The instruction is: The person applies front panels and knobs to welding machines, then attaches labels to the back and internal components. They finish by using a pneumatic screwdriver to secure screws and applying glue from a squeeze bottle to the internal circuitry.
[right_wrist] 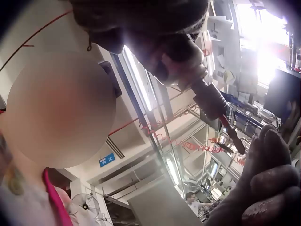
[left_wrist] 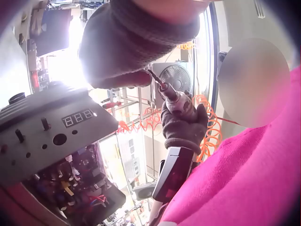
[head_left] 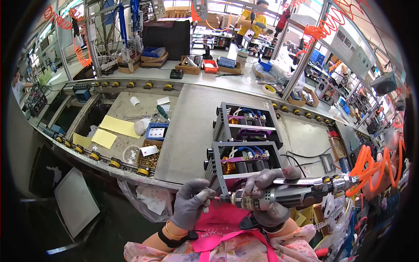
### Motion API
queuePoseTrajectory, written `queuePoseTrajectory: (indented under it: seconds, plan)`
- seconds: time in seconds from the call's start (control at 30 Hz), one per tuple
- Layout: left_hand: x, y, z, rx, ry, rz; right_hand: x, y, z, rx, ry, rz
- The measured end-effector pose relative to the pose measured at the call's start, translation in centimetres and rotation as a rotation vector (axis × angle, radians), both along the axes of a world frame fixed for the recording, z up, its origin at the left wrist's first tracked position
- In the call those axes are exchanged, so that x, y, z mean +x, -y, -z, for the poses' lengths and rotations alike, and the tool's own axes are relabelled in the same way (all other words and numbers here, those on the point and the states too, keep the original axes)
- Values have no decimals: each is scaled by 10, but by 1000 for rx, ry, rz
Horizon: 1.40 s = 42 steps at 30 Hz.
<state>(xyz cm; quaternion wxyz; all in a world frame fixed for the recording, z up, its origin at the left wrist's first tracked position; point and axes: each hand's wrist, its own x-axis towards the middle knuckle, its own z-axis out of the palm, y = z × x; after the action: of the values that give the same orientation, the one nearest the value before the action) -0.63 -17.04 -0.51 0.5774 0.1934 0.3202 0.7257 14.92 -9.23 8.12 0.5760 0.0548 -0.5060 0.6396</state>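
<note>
My gloved right hand (head_left: pixel 266 196) grips an air screwdriver (head_left: pixel 288 195), held level in front of the pink apron. An orange coiled hose (head_left: pixel 371 168) runs from its rear end. The driver bit (right_wrist: pixel 231 134) points left toward my gloved left hand (head_left: pixel 190 204). That hand's fingers are bent, with fingertips (right_wrist: pixel 268 136) right at the bit's tip; whether they pinch anything I cannot tell. Just beyond the tool stands a grey open-topped metal unit (head_left: pixel 244 163) with a copper coil and blue wires inside. In the left wrist view its panel (left_wrist: pixel 59 127) has a digit display.
A second similar unit (head_left: pixel 248 122) stands behind the first. To the left are a box of brass-coloured small parts (head_left: pixel 149 160), a blue tray (head_left: pixel 156 131), yellow sheets (head_left: pixel 118 126) and a green-handled screwdriver (head_left: pixel 163 112). Roller rails (head_left: pixel 96 155) edge the bench.
</note>
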Motion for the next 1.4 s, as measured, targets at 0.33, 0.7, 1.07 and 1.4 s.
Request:
queuePoseTrajectory:
  seconds: [0.33, 0.7, 1.07, 1.4]
  plan:
    - [-3, 0, 7, 3, 42, 88, -2, -6, 4, 156, 21, -36]
    - [4, 0, 7, -31, -36, 166, 16, -10, 16, 140, 77, -81]
    - [11, -7, 7, -64, -73, 171, 12, -17, 4, 276, 148, -70]
    - [0, -16, 17, 47, -85, 287, 12, -22, -1, 237, 219, -128]
